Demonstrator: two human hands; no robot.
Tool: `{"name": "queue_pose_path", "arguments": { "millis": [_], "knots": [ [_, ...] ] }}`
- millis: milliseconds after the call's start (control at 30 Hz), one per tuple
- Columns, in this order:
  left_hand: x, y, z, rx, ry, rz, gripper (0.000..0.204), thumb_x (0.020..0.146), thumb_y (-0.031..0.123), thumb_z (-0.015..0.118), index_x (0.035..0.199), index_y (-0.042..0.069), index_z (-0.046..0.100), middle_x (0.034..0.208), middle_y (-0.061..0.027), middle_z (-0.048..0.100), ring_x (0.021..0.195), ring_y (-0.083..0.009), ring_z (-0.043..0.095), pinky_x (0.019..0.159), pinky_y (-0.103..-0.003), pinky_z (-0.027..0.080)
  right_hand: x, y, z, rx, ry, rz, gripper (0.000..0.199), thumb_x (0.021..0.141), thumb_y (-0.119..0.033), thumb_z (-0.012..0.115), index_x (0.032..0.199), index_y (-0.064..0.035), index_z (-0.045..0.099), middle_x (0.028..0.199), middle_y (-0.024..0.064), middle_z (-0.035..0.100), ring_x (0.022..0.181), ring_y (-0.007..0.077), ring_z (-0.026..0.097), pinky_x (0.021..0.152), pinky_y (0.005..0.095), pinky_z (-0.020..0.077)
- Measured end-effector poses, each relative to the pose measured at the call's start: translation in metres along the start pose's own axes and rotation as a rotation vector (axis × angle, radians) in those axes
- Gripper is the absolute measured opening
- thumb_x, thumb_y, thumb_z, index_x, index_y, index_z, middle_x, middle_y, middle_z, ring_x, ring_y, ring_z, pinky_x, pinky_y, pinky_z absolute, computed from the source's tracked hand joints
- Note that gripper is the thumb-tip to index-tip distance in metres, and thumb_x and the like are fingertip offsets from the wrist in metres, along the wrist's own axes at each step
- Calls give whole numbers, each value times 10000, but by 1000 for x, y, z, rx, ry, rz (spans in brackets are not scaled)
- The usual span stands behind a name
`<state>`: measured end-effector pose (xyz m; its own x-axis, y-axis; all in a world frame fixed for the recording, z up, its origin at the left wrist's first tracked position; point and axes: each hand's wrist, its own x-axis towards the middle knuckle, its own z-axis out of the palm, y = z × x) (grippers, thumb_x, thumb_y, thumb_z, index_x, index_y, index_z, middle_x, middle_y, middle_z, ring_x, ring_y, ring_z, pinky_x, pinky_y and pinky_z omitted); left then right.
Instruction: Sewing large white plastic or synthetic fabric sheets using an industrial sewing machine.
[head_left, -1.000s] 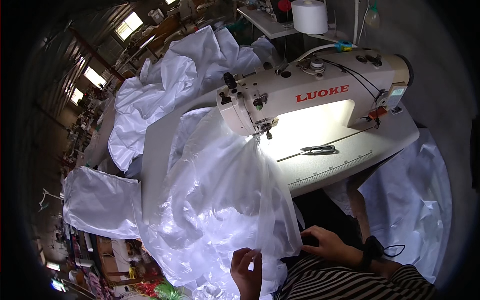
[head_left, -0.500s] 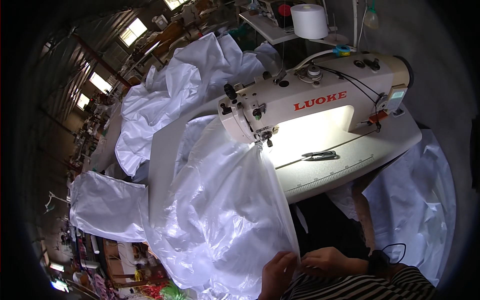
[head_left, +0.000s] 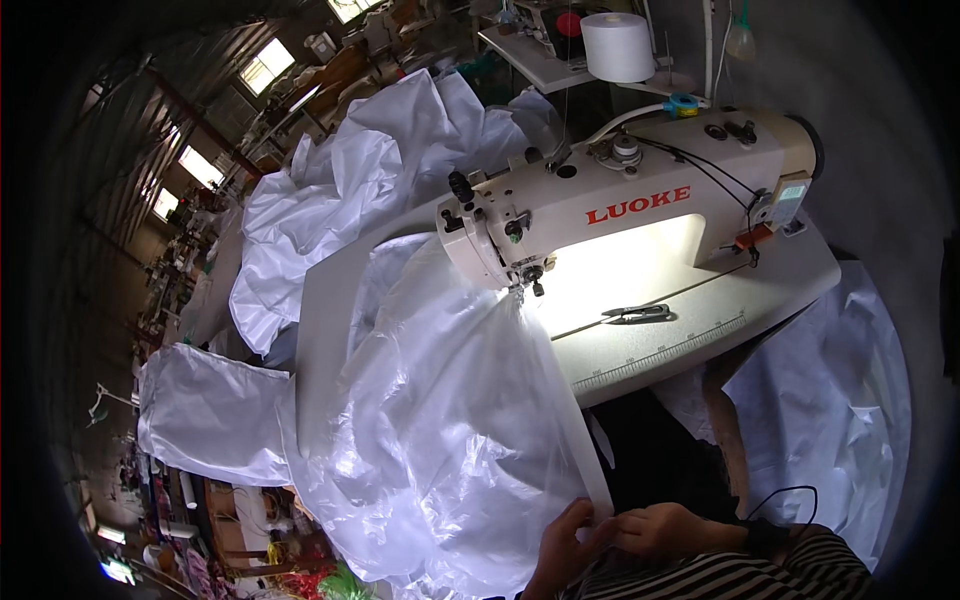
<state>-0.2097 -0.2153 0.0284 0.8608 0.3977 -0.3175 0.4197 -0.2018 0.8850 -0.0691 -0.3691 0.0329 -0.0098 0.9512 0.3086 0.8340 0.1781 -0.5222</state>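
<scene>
A large sheet of shiny white fabric (head_left: 440,420) drapes over the table's left part and down toward me. Its far end lies under the needle of the white sewing machine (head_left: 630,190). At the near right edge of the sheet my left hand (head_left: 568,545) pinches the fabric, thumb and fingers together. Close beside it, nearly touching, my right hand (head_left: 655,530) is closed on the same edge, its fingertips toward the left hand. The edge runs fairly straight from my hands up to the needle.
Thread snips (head_left: 638,314) lie on the machine bed near a ruler scale (head_left: 660,353). Heaped white fabric (head_left: 350,190) is behind the table, and more white fabric (head_left: 820,390) hangs at the right. A white thread cone (head_left: 617,47) stands at the back.
Both hands have shifted slightly right along with the fabric edge, which now shows a wider flat strip near my fingers. The far end stays under the needle.
</scene>
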Motion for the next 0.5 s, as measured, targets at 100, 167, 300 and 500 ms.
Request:
{"name": "queue_pose_path", "arguments": {
  "millis": [100, 167, 300, 500],
  "knots": [
    [-4, 5, -1, 208, 232, 191, 74, 930, 97, 652, 948, 26, 647, 942, -106, 684, 811, -318, 669, 720, -382, 538, 7, 13, 2, 174, 257, -2, 133, 932, -177, 681, 960, -51, 710, 981, 97, 739, 821, 208, 747, 661, 305, 615],
    [-5, 13, -4, 402, 355, 386, 43, 909, 20, 608, 948, 26, 624, 895, -141, 664, 781, -388, 652, 678, -446, 524, 25, 34, 14, 842, 593, 442, 212, 1008, -172, 602, 1128, -16, 679, 1167, 163, 696, 1098, 197, 682, 946, 337, 557],
    [2, 26, -19, 606, 158, 463, 107, 976, 87, 503, 984, 48, 603, 848, -174, 649, 797, -386, 654, 684, -464, 527, 69, 50, 52, 1622, -85, 817, 304, 1030, -211, 569, 1246, 1, 598, 1096, 135, 699, 995, 188, 692, 882, 326, 568],
    [11, 19, -25, 574, -70, 389, 289, 938, 103, 571, 1220, 58, 619, 839, -181, 681, 723, -365, 680, 615, -422, 539, 70, 63, 8, 477, 190, 730, 427, 1022, -214, 555, 1374, 23, 511, 947, 94, 701, 773, 188, 711, 704, 314, 588]
  ]
}}
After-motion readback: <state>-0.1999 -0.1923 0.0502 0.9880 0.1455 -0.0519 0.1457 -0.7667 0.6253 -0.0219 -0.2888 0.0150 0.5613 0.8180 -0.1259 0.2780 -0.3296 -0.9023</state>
